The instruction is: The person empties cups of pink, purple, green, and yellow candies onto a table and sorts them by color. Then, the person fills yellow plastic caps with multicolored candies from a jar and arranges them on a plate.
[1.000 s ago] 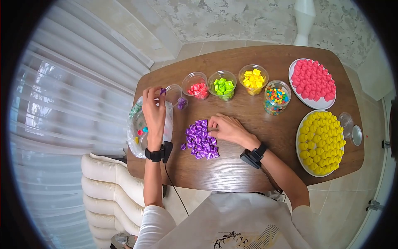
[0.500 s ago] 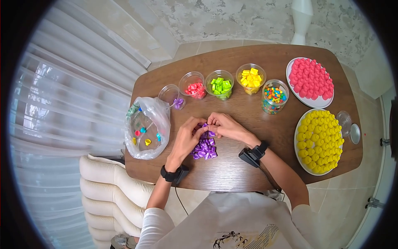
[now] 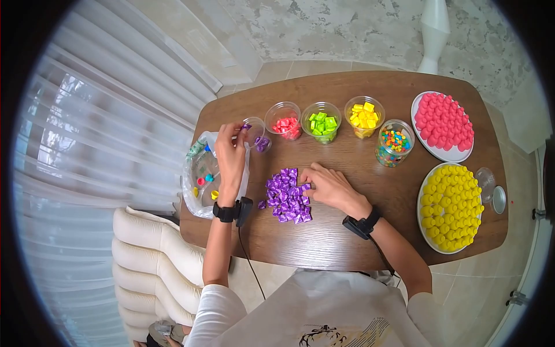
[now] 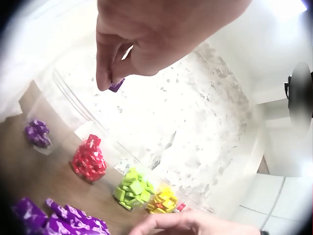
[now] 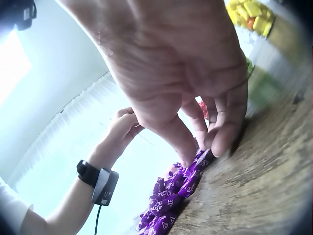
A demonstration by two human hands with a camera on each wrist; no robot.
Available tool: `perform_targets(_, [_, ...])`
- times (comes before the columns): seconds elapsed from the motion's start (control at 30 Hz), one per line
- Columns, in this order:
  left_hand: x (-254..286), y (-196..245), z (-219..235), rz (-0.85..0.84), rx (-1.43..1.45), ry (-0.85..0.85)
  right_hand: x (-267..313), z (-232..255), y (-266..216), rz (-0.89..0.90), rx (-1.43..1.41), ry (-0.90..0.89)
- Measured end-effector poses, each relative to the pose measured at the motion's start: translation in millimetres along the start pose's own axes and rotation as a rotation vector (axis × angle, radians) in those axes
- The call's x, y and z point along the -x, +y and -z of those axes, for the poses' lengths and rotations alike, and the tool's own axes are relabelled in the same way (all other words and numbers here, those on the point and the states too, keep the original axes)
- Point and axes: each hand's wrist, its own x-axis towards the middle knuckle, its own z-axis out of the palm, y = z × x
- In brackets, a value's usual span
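My left hand (image 3: 230,157) pinches a purple wrapped candy (image 4: 116,87) between thumb and fingertips, held up at the rim of a clear plastic cup (image 3: 252,122). A few purple candies (image 3: 262,144) lie inside that cup. On the table, a pile of purple wrapped candies (image 3: 283,199) is spread in front of me. At the pile's right edge, my right hand (image 3: 334,188) has its thumb and fingertips around one purple candy (image 5: 204,157). Its other fingers are bent beside the wood.
Along the back stand clear cups of red candies (image 3: 285,125), green candies (image 3: 324,124) and yellow candies (image 3: 364,115), and a jar of multicoloured pieces (image 3: 395,141). Plates of pink pieces (image 3: 445,122) and yellow pieces (image 3: 452,208) sit right. A plastic bag (image 3: 191,199) lies left.
My left hand went from the cup to the pile, meeting the right hand there, and is now back at the cup with a purple candy. The right hand stayed by the pile.
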Motion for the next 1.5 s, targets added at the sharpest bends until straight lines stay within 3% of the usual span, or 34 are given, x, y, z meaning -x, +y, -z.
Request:
perform_targets(0.1, [10,14,-11,-0.117,-0.067,0.126,3,-4,3,-0.006,0.033,-0.038])
perform_targets(0.2, [32,36,-15,-0.109,-0.145,0.022,5,-9,8,0.048,0.039,0.027])
perform_targets(0.23, [41,38,-16,-0.082,-0.082,-0.09,4,-11,9,0.07,0.028,0.047])
perform_targets(0.27, [49,39,-18,-0.082,-0.079,-0.1,2,-10,11,0.096,0.018,0.067])
perform_targets(0.3, [58,39,-19,-0.045,-0.022,-0.298,-1,-12,16,0.091,0.017,0.069])
perform_targets(0.33, [65,41,-21,-0.008,0.036,-0.494,-6,-17,24,0.076,-0.162,0.083])
perform_targets(0.37, [72,47,-24,-0.009,0.037,-0.494,-10,-16,25,0.062,-0.34,0.094])
perform_targets(0.4, [79,54,-28,-0.01,0.083,-0.567,-12,-15,26,0.062,-0.339,0.093])
perform_targets(0.43, [83,58,-29,-0.01,0.129,-0.638,-13,-9,22,-0.029,-0.542,0.046])
perform_targets(0.47, [85,56,-30,-0.009,0.129,-0.635,-14,-6,19,-0.121,-0.743,-0.003])
perform_targets(0.5, [87,50,-33,0.02,0.155,-0.613,-15,-12,26,-0.069,-0.829,0.012])
perform_targets(0.73, [78,43,-25,0.101,0.139,-0.637,-17,-20,21,-0.058,-0.959,0.019])
perform_targets(0.8, [71,48,-20,0.084,0.085,-0.622,-17,-15,20,-0.133,-0.944,-0.052])
perform_targets(0.87, [59,46,-11,0.221,0.178,-0.363,-14,-12,21,-0.133,-0.822,-0.046])
perform_targets(0.93, [36,37,3,0.118,0.059,-0.137,-11,-8,22,-0.135,-0.7,-0.045])
perform_targets(0.97, [26,33,9,0.121,0.058,-0.135,-11,-4,21,-0.138,-0.639,-0.104])
perform_targets(1.03, [10,33,19,0.063,-0.012,0.024,-11,2,15,-0.136,-0.578,-0.165])
perform_targets(1.1, [13,43,16,0.042,-0.052,0.055,-7,7,10,-0.035,-0.25,-0.216])
perform_targets(1.13, [18,48,11,0.021,-0.09,0.081,-5,10,6,-0.039,-0.252,-0.212])
perform_targets(1.2, [34,48,0,-0.012,-0.1,0.018,0,12,-1,0.01,-0.037,-0.267])
perform_targets(1.37, [78,47,-22,0.029,0.029,-0.375,7,-3,-1,0.072,0.079,-0.186])
perform_targets(1.5, [95,51,-28,0.031,0.059,-0.468,12,-5,-3,0.085,0.134,-0.181])
